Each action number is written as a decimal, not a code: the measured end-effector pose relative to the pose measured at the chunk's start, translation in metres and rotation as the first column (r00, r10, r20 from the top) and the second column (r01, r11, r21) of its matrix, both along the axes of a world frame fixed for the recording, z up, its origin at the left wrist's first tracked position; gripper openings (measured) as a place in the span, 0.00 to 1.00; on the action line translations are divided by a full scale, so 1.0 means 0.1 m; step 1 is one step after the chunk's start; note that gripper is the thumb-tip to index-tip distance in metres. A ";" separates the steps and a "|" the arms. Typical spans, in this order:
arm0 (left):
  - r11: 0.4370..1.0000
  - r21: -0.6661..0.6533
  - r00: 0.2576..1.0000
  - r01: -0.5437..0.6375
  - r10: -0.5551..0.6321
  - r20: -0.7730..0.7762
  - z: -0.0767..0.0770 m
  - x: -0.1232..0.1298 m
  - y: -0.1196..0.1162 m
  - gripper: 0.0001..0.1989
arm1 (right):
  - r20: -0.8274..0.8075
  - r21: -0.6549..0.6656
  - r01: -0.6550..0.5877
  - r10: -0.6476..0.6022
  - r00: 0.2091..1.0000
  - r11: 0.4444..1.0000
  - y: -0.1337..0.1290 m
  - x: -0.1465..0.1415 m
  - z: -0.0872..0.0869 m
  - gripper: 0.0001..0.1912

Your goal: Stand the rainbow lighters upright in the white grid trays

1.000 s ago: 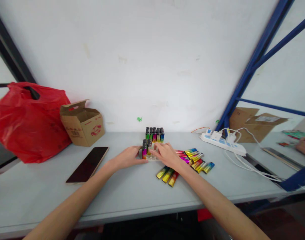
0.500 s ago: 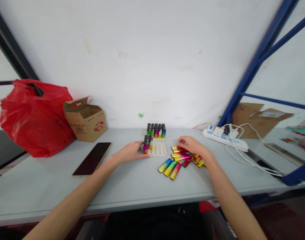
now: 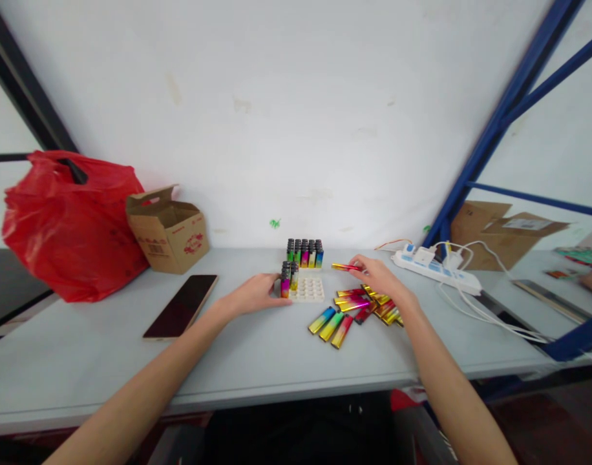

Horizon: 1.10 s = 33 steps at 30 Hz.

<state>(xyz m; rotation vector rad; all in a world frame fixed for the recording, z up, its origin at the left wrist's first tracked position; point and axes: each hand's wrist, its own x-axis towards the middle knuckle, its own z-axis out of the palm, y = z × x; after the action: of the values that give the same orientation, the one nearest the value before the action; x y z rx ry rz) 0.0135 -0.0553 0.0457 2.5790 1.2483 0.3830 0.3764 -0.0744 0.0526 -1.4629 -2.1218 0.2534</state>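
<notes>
A red-and-gold lighter (image 3: 343, 267) is pinched in the fingers of my right hand (image 3: 377, 276), raised just above the loose pile of shiny lighters (image 3: 353, 301). My left hand (image 3: 257, 294) grips the left end of a white tray (image 3: 311, 292) with round holes, thumb at its front corner and fingertips partly hidden behind. A few black-topped lighters (image 3: 285, 284) stand upright at that end, beside my fingers; the tray's other holes show bare. Three lighters (image 3: 330, 327), blue, green and red fading to yellow, lie side by side in front of the tray.
Behind the tray stands a full block of upright lighters (image 3: 304, 254). A phone (image 3: 182, 307), an open cardboard box (image 3: 170, 234) and a red plastic bag (image 3: 73, 226) are on the left. To the right are a power strip (image 3: 436, 270) with cables and a blue rack post (image 3: 490, 135).
My right hand has lifted a red-and-gold lighter off the pile, moving slightly up and away from it. My left hand stays at the tray's left end.
</notes>
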 end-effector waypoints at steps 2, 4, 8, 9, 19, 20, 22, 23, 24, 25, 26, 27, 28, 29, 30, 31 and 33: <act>1.000 -0.001 1.000 -0.003 0.003 -0.015 0.00 0.00 0.00 0.31 | -0.065 -0.001 0.029 -0.029 0.997 1.000 -0.01 -0.07 0.03 0.14; 1.000 0.002 1.000 0.002 -0.002 -0.024 0.01 0.00 -0.01 0.31 | -0.169 0.012 0.026 -0.023 0.985 1.000 -0.01 -0.18 0.05 0.17; 1.000 0.001 1.000 0.028 -0.028 0.007 0.02 0.01 -0.03 0.29 | -0.523 -0.020 -0.047 0.029 0.852 0.999 0.00 -0.46 0.06 0.22; 0.999 -0.002 0.999 0.033 -0.033 0.016 0.01 0.01 -0.03 0.29 | -0.585 -0.037 -0.088 0.050 0.809 0.995 -0.01 -0.54 0.06 0.23; 0.999 -0.013 0.999 0.029 -0.029 0.027 -0.02 0.00 -0.01 0.29 | -0.843 -0.199 -0.502 0.114 0.526 0.842 -0.16 -1.00 -0.10 0.21; 1.000 -0.010 0.999 0.025 -0.025 0.031 -0.02 0.00 -0.02 0.29 | -0.836 -0.192 -0.504 0.128 0.533 0.842 -0.16 -1.02 -0.10 0.21; 1.000 0.000 0.999 0.024 -0.024 0.030 -0.03 0.00 -0.01 0.29 | -0.832 -0.186 -0.498 0.134 0.538 0.847 -0.16 -1.04 -0.12 0.21; 1.000 0.002 0.999 0.028 -0.028 0.031 -0.03 0.00 -0.01 0.29 | -0.833 -0.202 -0.502 0.122 0.540 0.841 -0.15 -1.04 -0.12 0.21; 0.999 0.002 0.999 0.034 -0.034 0.036 -0.04 -0.01 -0.01 0.29 | -0.833 -0.229 -0.509 0.104 0.544 0.830 -0.15 -1.04 -0.12 0.21; 0.999 0.003 0.998 0.040 -0.040 0.042 -0.04 -0.01 0.00 0.30 | -0.831 -0.261 -0.516 0.082 0.550 0.816 -0.15 -1.04 -0.12 0.22; 0.999 0.003 0.998 0.045 -0.045 0.048 -0.04 -0.01 0.00 0.30 | -0.828 -0.291 -0.522 0.062 0.557 0.802 -0.14 -1.03 -0.13 0.22; 0.999 0.002 0.997 0.049 -0.049 0.051 -0.04 -0.01 0.01 0.30 | -0.823 -0.316 -0.522 0.045 0.566 0.793 -0.14 -1.03 -0.13 0.23; 0.999 0.000 0.997 0.052 -0.052 0.053 -0.05 -0.01 0.01 0.31 | -0.815 -0.335 -0.512 0.029 0.579 0.791 -0.13 -1.03 -0.13 0.25; 0.999 0.000 0.997 0.054 -0.054 0.052 -0.05 -0.01 0.02 0.31 | -0.803 -0.352 -0.488 0.010 0.596 0.799 -0.13 -1.03 -0.14 0.27; 0.999 -0.001 0.997 0.054 -0.054 0.049 -0.06 -0.01 0.02 0.31 | -0.785 -0.368 -0.447 -0.015 0.619 0.815 -0.13 -1.04 -0.15 0.29; 0.999 -0.003 0.998 0.051 -0.051 0.045 -0.06 -0.01 0.02 0.30 | -0.760 -0.383 -0.395 -0.041 0.648 0.835 -0.13 -1.05 -0.15 0.31; 0.999 -0.001 0.999 0.039 -0.039 0.034 -0.06 -0.01 0.02 0.30 | -0.712 -0.389 -0.288 -0.087 0.697 0.875 -0.13 -1.08 -0.17 0.32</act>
<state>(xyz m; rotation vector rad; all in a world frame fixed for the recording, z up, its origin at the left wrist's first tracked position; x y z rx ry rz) 0.0127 -0.0531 0.0393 2.5799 1.1848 0.4167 0.2687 -0.0876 0.0360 -1.1810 -1.5202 1.2609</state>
